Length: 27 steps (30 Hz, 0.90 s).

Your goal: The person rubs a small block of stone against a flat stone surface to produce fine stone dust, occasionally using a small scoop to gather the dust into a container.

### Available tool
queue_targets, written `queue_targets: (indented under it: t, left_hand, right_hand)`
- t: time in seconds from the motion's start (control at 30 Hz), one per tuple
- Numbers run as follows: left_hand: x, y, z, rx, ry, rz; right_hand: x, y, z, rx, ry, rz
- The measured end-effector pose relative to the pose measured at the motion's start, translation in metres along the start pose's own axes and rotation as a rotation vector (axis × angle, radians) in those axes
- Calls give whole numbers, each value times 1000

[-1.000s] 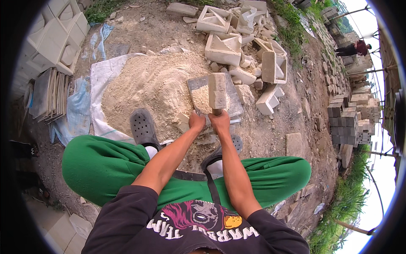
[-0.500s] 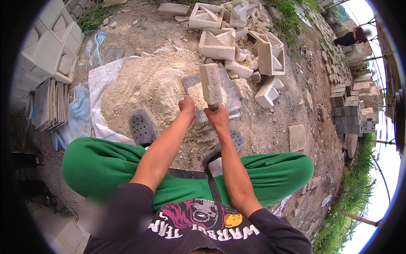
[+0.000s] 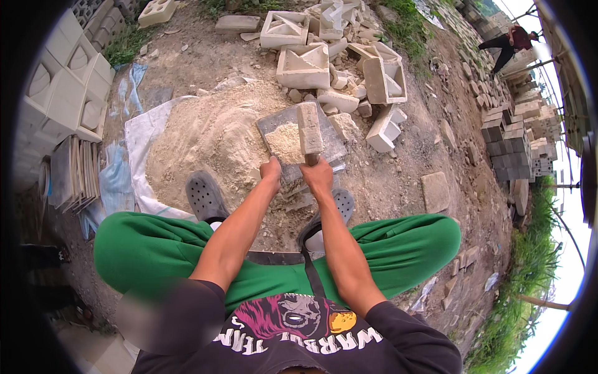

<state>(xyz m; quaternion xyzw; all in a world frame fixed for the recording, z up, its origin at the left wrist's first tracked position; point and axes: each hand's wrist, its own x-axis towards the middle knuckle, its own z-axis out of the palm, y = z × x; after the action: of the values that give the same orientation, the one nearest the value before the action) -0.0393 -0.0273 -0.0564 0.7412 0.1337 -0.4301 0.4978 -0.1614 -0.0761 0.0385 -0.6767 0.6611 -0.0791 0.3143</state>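
Note:
My right hand (image 3: pixel 317 174) is wrapped round the short handle of a mallet with a long, dusty, block-shaped head (image 3: pixel 309 128). The head points away from me over a flat grey slab (image 3: pixel 332 128); whether it touches the slab I cannot tell. Pale crushed grit (image 3: pixel 284 143) lies on the slab, left of the mallet head. My left hand (image 3: pixel 270 169) is closed at the slab's near left corner, and what its fingers hold, if anything, is hidden. A broad heap of pale crumbs (image 3: pixel 205 134) spreads left of the slab on a white sheet (image 3: pixel 140 146).
Broken pale blocks (image 3: pixel 303 65) are piled beyond the slab. Stacked pale blocks (image 3: pixel 81 75) and thin boards (image 3: pixel 78 168) stand at left. A flat stone (image 3: pixel 435 192) lies at right, with grey blocks (image 3: pixel 506 146) farther off. A person (image 3: pixel 511 43) stands at far right.
The mallet head has come down nearer the slab in my right hand. My left hand has drawn slightly toward me. The whole view has shifted a little, and the distant person has changed stance.

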Motion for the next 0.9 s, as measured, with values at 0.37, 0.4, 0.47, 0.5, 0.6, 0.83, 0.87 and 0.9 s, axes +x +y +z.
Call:
queue_targets:
  t: [0.37, 0.4, 0.47, 0.5, 0.6, 0.83, 0.87, 0.9]
  left_hand:
    - [19, -39, 12, 21, -217, 32]
    - [18, -41, 15, 37, -245, 49]
    - [24, -41, 17, 50, -141, 72]
    - [28, -41, 18, 71, -44, 92]
    - [5, -32, 32, 84, 106, 119]
    - [-40, 2, 18, 260, 222, 360]
    - [-41, 9, 8, 266, 227, 396]
    - [-42, 16, -2, 272, 233, 431]
  right_hand:
    - [15, 23, -19, 208, -151, 186]
    - [16, 27, -26, 205, -146, 188]
    - [13, 20, -42, 298, -92, 162]
    - [14, 14, -49, 297, -101, 147]
    - [10, -1, -79, 359, -62, 215]
    - [-8, -29, -127, 442, -46, 207]
    - [-13, -29, -125, 444, -51, 196]
    - [-19, -28, -122, 445, -62, 141]
